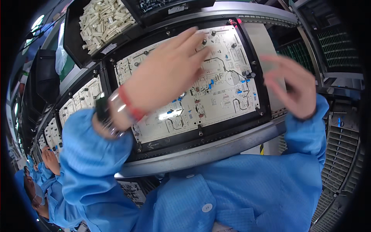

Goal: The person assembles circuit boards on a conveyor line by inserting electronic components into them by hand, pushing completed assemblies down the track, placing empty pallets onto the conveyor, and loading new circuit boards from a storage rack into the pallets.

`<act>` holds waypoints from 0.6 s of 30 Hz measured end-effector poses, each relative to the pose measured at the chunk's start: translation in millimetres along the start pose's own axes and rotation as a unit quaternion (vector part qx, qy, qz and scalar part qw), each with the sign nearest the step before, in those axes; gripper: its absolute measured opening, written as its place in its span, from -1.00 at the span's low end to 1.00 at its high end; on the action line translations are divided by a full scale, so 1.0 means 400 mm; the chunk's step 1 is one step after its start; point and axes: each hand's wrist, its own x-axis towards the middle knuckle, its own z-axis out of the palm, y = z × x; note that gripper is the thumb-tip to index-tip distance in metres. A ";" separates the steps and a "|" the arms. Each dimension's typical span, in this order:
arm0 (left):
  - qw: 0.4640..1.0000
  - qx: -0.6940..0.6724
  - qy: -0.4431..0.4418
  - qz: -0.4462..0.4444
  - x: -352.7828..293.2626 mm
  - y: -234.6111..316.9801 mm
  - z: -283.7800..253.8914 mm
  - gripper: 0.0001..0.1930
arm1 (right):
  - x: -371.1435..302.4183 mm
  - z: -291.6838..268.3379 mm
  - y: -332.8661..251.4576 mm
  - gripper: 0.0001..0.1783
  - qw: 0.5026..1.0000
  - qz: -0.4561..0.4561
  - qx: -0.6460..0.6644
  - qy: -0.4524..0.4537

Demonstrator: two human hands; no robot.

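Observation:
My left hand [170,71] reaches over a white printed circuit board [216,110] seated in a black carrier frame [220,129]. Its fingers stretch toward the board's far edge, spread a little and slightly blurred, with nothing visible in them; the thumb is hidden beneath. A red band and a clear strap circle that wrist. My right hand [295,83] hovers at the frame's right side, index finger and thumb apart, holding nothing I can see. Small blue parts [211,84], black cylindrical capacitors [247,74] and brown parts [199,109] stand on the board.
A black bin of white blocky parts [104,23] stands at the far left, beside another dark bin [170,4]. More boards [83,94] line up leftward on the metal rail [185,156]. A co-worker's hand [50,160] is at the left. Slotted racks [340,162] stand right.

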 end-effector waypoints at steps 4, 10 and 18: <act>0.992 -0.001 0.118 0.054 0.093 -0.024 0.104 -0.52 | 0.150 0.044 0.113 -0.83 0.989 -0.042 -0.009 0.143; 0.990 -0.025 0.129 0.043 0.117 -0.016 0.175 -0.44 | 0.217 0.156 0.238 -0.80 0.983 0.156 0.010 0.094; 0.994 -0.072 0.082 0.013 0.128 0.008 0.143 -0.40 | 0.212 0.159 0.242 -0.86 0.985 -0.010 -0.087 0.152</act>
